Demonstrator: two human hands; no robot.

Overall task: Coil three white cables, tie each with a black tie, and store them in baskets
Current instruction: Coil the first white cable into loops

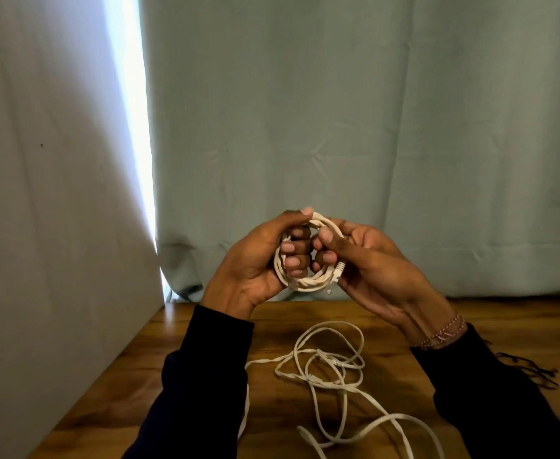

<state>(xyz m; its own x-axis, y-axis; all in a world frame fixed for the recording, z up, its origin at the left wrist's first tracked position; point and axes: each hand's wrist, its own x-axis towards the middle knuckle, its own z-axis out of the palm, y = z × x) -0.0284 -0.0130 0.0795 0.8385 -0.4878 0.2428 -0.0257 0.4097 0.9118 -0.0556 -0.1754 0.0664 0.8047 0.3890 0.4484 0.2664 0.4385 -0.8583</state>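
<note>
Both hands clasp one coiled white cable [308, 260] upright between them: left hand [258, 260] through its ring, right hand [371, 260] pinching beside the connector [338, 271].

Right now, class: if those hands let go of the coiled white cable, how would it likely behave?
The coiled white cable would probably spring loose: no tie shows on it, and only the left hand and right hand keep its loops together. It looks floppy and light, like the loose white cables sprawled in slack curves on the wooden table.
</note>
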